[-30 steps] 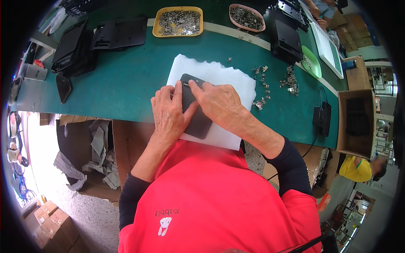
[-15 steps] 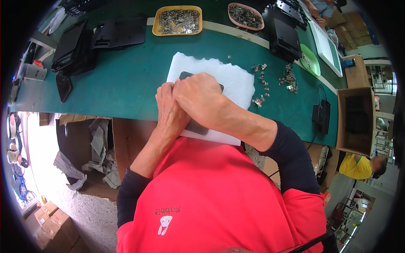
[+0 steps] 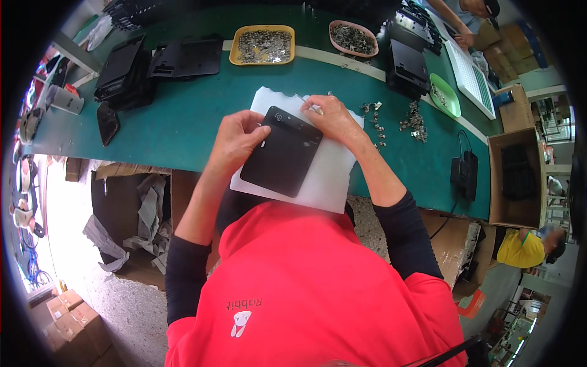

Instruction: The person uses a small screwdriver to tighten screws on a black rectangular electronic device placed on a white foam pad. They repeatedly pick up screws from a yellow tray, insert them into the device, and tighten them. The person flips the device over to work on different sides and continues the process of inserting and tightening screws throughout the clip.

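Workshop: busy room, with another person's arm (image 3: 457, 29) far off beyond and to the right of the panel (image 3: 281, 156).
Bench: green top (image 3: 189, 119), spreading left, right and beyond the panel.
Box: open cardboard (image 3: 513, 219), well to the right of the panel.
Stacks: black parts, one (image 3: 125, 70) beyond and left of the panel, another (image 3: 408, 64) beyond and right.
Sheet: white, ragged at the far edge (image 3: 333, 177), beneath the panel.
Panel: black, rounded corners, set askew over the sheet; whether fully flat, I cannot tell.
Left hand: (image 3: 237, 140) thumb and fingers clamped on the panel's left edge.
Right hand: (image 3: 333, 119) fingers curled at the panel's far right corner; whether they pinch anything, I cannot tell.
Trays: yellow (image 3: 262, 62) and pink (image 3: 345, 49), beyond the panel.
Clips: small metal pieces (image 3: 418, 131), loose right of the panel.
Risk: a slackening left thumb could let the panel swivel; a stray clip underneath could scratch it.
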Demonstrator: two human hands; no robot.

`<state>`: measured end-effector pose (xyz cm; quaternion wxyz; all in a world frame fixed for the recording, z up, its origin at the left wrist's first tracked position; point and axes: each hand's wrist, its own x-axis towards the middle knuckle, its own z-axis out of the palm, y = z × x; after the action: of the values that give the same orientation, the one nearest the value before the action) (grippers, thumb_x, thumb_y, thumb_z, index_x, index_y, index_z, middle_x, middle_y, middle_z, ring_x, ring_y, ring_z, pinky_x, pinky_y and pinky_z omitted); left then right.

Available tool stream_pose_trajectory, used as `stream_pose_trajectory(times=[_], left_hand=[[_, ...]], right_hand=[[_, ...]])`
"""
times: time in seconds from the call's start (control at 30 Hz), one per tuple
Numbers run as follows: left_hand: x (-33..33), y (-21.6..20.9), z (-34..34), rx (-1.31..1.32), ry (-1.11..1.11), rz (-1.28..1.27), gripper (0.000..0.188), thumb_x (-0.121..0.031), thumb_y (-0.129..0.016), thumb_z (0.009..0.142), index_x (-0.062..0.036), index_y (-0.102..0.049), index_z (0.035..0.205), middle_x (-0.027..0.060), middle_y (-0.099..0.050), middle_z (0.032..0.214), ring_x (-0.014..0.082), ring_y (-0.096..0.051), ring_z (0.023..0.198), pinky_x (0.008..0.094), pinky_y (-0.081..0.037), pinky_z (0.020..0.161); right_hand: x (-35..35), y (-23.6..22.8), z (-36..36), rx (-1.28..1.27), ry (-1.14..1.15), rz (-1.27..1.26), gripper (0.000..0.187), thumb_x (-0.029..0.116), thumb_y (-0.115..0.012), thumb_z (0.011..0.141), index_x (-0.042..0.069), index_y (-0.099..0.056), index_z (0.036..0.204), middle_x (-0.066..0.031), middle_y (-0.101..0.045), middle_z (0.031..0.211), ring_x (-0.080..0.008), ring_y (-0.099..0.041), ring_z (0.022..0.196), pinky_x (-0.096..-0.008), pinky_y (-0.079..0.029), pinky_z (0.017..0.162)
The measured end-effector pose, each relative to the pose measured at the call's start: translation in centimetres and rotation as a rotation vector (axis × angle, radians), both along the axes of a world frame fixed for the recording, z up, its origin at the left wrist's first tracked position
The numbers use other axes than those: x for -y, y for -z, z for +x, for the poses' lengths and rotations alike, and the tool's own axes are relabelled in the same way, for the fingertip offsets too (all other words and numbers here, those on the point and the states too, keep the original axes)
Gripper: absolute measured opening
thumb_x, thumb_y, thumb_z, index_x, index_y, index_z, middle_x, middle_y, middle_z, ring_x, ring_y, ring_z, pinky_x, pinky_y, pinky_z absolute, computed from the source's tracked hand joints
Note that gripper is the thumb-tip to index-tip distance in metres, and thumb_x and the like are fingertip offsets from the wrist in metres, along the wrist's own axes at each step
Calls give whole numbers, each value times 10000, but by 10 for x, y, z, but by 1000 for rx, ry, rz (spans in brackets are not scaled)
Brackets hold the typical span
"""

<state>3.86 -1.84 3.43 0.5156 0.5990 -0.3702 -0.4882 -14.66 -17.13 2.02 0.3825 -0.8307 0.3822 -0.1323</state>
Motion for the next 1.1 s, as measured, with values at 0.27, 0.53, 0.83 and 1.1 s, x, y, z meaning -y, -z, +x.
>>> stream_pose_trajectory(times=[0.27,0.53,0.83,1.1], left_hand=[[-8,-83,-38,936,-121,-497,142,42,-658,835,-13,-658,966,70,-614,803,165,-599,669,267,-471,620],[-29,19,-52,1294,25,-582,322,34,-690,674,-62,-676,981,105,-621,981,277,-602,849,381,-511,724],[-23,33,-63,1223,-152,-452,339,-80,-780,718,-36,-647,1027,115,-658,988,294,-632,880,384,-520,753],[-17,37,-63,1261,-219,-507,205,-74,-769,736,-49,-678,918,72,-665,905,250,-644,804,355,-523,706]], right_hand=[[4,-10,-3,15,45,285,243,239,-611,854,50,-703,976,-128,-690,855,-186,-627,759,-337,-506,706],[-4,-5,-7,69,21,78,334,301,-597,869,6,-679,1002,-198,-670,824,-281,-649,773,-374,-500,732],[-47,-29,-29,-187,-291,-53,196,175,-509,919,11,-616,926,-223,-648,807,-420,-621,794,-461,-490,700],[-38,-34,-23,-238,-445,-91,150,104,-508,907,32,-635,942,-196,-662,788,-408,-635,753,-465,-507,692]])
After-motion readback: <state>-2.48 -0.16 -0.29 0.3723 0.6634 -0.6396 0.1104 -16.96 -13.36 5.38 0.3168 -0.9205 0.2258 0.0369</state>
